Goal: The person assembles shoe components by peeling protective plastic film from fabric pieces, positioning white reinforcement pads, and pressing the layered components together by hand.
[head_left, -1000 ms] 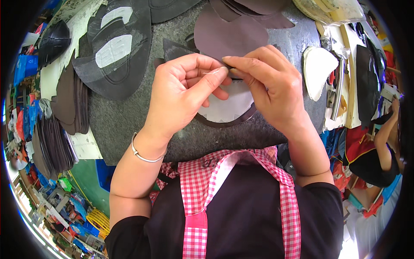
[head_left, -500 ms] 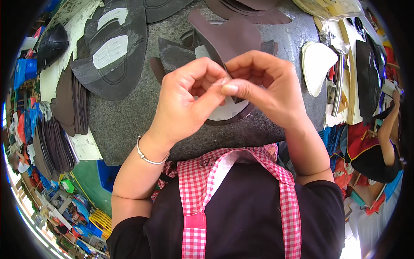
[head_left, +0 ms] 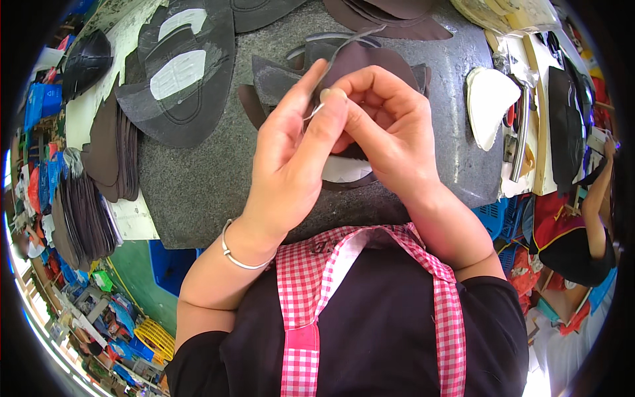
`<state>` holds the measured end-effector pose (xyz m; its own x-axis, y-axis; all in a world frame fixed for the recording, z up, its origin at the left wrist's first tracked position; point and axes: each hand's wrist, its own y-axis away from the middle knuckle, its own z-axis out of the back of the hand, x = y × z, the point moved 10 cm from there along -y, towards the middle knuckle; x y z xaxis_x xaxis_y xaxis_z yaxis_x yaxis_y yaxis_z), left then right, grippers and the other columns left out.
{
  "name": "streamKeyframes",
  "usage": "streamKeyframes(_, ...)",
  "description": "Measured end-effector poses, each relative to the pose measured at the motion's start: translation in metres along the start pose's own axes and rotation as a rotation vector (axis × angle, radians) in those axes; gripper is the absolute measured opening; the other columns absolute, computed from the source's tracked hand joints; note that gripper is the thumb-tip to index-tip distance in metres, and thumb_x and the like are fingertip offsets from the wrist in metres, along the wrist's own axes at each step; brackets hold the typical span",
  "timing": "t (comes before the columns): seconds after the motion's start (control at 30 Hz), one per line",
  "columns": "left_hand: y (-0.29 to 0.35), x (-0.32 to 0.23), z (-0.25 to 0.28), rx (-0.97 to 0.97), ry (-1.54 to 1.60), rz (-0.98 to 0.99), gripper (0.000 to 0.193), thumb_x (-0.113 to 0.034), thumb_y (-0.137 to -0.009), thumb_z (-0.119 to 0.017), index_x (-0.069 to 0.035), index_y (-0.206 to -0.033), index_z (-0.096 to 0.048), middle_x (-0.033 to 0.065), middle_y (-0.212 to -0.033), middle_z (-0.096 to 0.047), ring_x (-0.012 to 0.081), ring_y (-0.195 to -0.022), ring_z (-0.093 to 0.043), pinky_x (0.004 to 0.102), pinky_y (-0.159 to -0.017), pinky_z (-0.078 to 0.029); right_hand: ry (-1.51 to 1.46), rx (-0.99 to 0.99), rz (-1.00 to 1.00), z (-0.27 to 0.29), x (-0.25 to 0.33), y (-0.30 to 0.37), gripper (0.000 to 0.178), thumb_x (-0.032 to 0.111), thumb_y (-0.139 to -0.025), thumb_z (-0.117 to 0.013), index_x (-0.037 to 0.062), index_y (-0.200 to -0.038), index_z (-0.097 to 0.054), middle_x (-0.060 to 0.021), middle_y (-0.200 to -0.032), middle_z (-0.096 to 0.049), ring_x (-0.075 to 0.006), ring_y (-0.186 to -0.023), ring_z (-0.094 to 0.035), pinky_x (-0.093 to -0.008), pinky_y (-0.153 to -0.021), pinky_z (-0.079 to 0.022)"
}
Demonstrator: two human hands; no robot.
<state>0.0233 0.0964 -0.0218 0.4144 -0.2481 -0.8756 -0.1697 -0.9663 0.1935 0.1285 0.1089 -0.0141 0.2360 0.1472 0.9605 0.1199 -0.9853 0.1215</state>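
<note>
Both my hands are raised close together over the dark stone slab (head_left: 198,185). A brown leather piece (head_left: 370,61) stands tilted in them, its thin edge turned up. My left hand (head_left: 284,142) holds it, thumb against the fingers. Beside the left thumb, my right hand (head_left: 390,126) pinches its edge, fingers curled. A thin whitish strip or thread (head_left: 313,112) shows between the fingertips; what it belongs to cannot be made out. Beneath the hands lie dark leather pieces (head_left: 272,81) and a white patch (head_left: 347,170), partly hidden.
Black leather uppers with white patches (head_left: 177,76) lie at the left of the slab, near stacks of brown pieces (head_left: 89,218). White cut pieces (head_left: 489,106) and a metal-handled tool (head_left: 521,135) are at the right. Another person's arm (head_left: 592,192) shows far right.
The brown piece has turned from showing its broad face to nearly edge-on. My left hand has opened out upright along it, and the right hand has shifted slightly left.
</note>
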Motion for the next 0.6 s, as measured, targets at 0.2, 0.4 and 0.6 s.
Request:
streamKeyframes(0.2,0.001,-0.036,0.024,-0.156,-0.676,-0.4,0.036,-0.021,-0.105,-0.049,0.002,-0.131,-0.059,0.0128,-0.106,-0.072,0.0121,-0.092,-0.065,0.0269,-0.084,-0.051,0.176,-0.136,0.075,0.021,0.005,-0.001,0.009,0.005,-0.095,-0.063,-0.0036,-0.097,-0.062,-0.0058,-0.081,-0.067,-0.0097,-0.07,-0.067,-0.0216,-0.06,-0.055)
streamKeyframes(0.4,-0.019,-0.032,0.051,-0.048,-0.446,-0.079,0.031,-0.024,-0.105,-0.048,-0.002,-0.115,-0.069,-0.0003,-0.073,-0.059,0.0059,-0.065,-0.053,0.0221,-0.061,-0.043,0.354,-0.2,0.274,0.018,0.022,0.018,0.007,0.001,-0.093,-0.066,-0.0035,-0.096,-0.061,-0.0049,-0.081,-0.068,-0.0105,-0.068,-0.068,-0.0216,-0.06,-0.055)
streamKeyframes(0.6,-0.023,-0.048,0.023,-0.168,-0.812,-0.213,0.026,-0.022,-0.103,-0.05,-0.006,-0.109,-0.071,0.0014,-0.062,-0.057,0.0076,-0.054,-0.053,0.0241,-0.051,-0.04,0.045,-0.141,0.333,0.003,0.019,0.029,0.009,0.003,-0.097,-0.061,-0.0008,-0.102,-0.055,-0.0037,-0.089,-0.064,-0.0103,-0.077,-0.065,-0.0239,-0.069,-0.056)
